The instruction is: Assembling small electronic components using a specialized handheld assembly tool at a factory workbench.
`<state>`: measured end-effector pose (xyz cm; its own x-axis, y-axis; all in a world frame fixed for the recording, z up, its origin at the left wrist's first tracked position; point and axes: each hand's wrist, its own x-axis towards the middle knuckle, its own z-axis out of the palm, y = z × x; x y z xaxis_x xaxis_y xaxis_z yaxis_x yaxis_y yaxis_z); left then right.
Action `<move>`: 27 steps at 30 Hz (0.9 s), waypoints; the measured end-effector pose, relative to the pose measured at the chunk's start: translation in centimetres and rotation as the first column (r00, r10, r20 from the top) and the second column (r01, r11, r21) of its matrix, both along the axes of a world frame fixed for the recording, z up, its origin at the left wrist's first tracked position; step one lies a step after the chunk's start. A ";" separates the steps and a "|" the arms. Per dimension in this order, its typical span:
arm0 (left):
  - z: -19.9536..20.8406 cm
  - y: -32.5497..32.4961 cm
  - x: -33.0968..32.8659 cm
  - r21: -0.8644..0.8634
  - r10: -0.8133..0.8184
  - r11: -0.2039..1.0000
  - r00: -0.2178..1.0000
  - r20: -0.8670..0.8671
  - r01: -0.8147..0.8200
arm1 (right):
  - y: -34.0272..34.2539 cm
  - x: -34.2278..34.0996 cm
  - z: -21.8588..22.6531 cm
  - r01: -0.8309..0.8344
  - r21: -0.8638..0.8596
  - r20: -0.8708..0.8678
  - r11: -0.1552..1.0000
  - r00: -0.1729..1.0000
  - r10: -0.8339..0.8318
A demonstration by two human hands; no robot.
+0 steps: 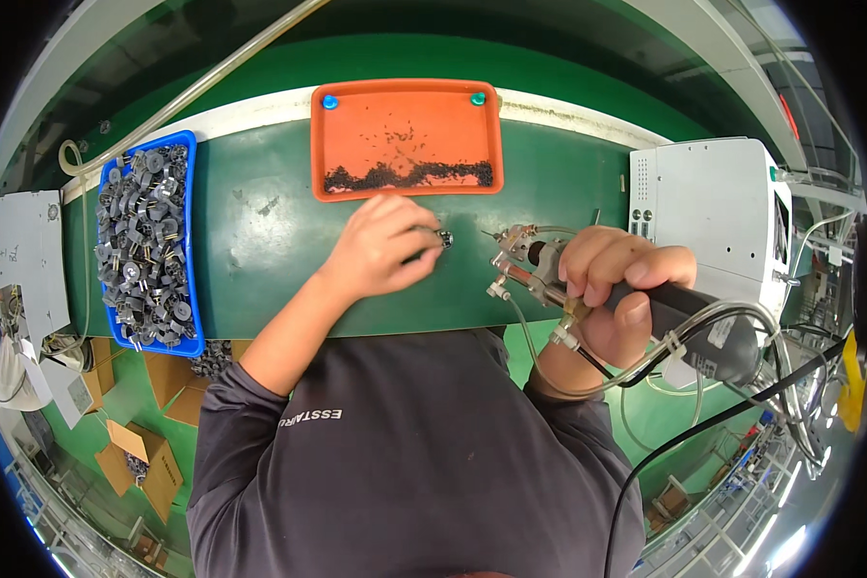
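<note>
My left hand [383, 246] is over the green table, just in front of the orange tray. Its fingers are closed around a small dark and silver part [445, 238], which pokes out at the fingertips; most of it is hidden. On the right, my right hand [621, 275] grips a hand-held power screwdriver [708, 332] with a black body and a metal head. Thin clear hoses and a black cable run from this tool. Its slim tip points left toward the part, with a gap between them.
The orange tray [405, 87] holds many tiny dark pieces along its near side. At the left, a blue tray [197, 279] is heaped with grey round parts with pins. A white machine box [708, 202] stands at the right. Cardboard boxes [164, 472] sit below the table.
</note>
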<state>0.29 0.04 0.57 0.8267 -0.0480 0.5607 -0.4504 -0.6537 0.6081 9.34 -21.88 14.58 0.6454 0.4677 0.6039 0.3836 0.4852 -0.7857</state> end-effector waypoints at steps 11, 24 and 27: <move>-0.8 -0.6 0.0 0.116 -0.065 0.990 0.992 -0.111 0.078 | -0.6 0.7 -0.5 -0.037 -0.001 0.021 0.999 0.999 0.037; -1.2 -0.7 -0.1 0.094 -0.071 0.992 0.991 -0.109 0.082 | 0.0 0.2 -0.7 -0.061 0.071 -0.028 0.996 0.998 0.063; -0.9 -0.5 0.0 0.100 -0.090 0.990 0.989 -0.117 0.102 | -0.5 0.8 -0.6 -0.097 0.000 0.017 0.995 0.995 0.097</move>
<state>0.28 -0.47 -0.38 0.8727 -0.1840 0.4523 -0.4469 -0.6740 0.5881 10.12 -22.35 14.01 0.5864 0.5271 0.6151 0.3479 0.5219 -0.7789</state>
